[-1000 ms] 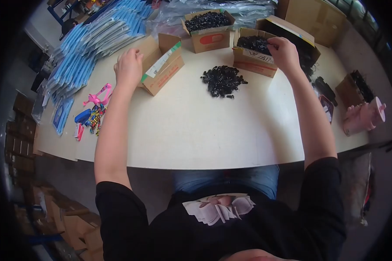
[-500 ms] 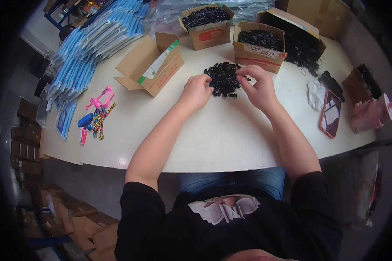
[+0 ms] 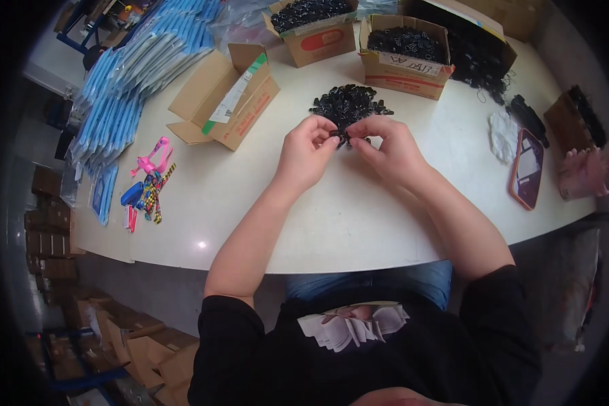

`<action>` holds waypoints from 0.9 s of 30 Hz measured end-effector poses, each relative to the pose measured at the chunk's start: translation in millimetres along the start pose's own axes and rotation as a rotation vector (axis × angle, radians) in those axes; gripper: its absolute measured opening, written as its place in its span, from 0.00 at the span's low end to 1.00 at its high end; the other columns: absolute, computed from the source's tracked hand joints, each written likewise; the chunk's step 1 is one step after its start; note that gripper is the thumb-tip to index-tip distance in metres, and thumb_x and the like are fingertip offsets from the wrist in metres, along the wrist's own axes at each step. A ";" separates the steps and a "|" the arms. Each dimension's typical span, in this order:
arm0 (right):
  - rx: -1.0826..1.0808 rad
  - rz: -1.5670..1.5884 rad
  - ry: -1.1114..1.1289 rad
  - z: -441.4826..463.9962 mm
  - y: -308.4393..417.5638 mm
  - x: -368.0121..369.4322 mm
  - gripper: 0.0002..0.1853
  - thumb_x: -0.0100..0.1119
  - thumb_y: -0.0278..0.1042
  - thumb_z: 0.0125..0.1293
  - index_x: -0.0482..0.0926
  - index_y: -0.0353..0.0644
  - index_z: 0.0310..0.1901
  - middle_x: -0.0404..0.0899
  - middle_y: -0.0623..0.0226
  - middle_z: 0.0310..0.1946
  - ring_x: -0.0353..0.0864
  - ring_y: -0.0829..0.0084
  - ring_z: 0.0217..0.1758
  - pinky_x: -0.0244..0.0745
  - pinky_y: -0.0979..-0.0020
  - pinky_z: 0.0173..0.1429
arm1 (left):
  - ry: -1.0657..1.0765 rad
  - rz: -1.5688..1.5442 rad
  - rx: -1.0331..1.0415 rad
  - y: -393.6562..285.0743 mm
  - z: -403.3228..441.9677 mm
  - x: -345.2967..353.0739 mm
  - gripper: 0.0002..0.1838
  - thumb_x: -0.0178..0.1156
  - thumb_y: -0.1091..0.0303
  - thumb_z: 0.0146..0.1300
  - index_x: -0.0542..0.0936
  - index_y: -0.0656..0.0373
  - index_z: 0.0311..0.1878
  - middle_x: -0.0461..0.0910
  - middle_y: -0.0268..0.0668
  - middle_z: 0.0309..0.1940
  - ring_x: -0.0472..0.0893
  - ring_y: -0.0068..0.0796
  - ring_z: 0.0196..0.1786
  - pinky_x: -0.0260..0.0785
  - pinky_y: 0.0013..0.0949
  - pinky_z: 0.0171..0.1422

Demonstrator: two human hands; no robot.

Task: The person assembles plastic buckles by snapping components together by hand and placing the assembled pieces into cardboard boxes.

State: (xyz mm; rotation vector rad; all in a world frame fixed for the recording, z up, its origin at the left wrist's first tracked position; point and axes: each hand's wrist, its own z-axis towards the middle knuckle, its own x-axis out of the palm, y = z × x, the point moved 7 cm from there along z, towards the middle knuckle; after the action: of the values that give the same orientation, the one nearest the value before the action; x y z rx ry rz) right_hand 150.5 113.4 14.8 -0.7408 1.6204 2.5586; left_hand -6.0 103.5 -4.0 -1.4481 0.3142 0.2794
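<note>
A pile of small black parts [image 3: 348, 103] lies on the white table, just beyond my hands. My left hand [image 3: 308, 150] has its thumb and fingers pinched together at the pile's near edge, on a small black part. Close beside it, my right hand [image 3: 388, 147] pinches at the same spot, its fingertips also on a small black part. The fingertips nearly meet, and they partly hide what is between them. Behind the pile to the right stands a cardboard box of black parts [image 3: 404, 76]. An open cardboard box [image 3: 240, 111] sits to the left of the pile.
Blue packets in plastic [image 3: 118, 101] are stacked at the back left. Another box of black parts [image 3: 321, 46] stands at the back. A pink and patterned keyring [image 3: 153, 183] lies left. At right are a phone [image 3: 527, 169], white tissue [image 3: 503, 137] and a pink cup [image 3: 587, 174].
My left hand came from the open box and my right hand from the box of black parts. Both moved to the pile, then drew together at its near edge and closed.
</note>
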 end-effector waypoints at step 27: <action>-0.069 -0.213 -0.411 63.5 8.4 -98.1 0.08 0.65 0.28 0.59 0.83 0.38 0.40 0.85 0.63 0.33 0.84 0.75 0.35 0.77 0.73 0.41 | -0.075 -0.089 0.228 -3.0 -11.0 -7.4 0.05 0.56 0.76 0.66 0.71 0.64 0.43 0.83 0.40 0.33 0.82 0.25 0.41 0.74 0.29 0.48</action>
State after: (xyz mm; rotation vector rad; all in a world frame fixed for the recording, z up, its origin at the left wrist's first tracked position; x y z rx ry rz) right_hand 211.3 186.3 83.4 -0.3343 1.2611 2.4179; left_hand -12.2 92.3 0.5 -1.2208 0.2123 0.2176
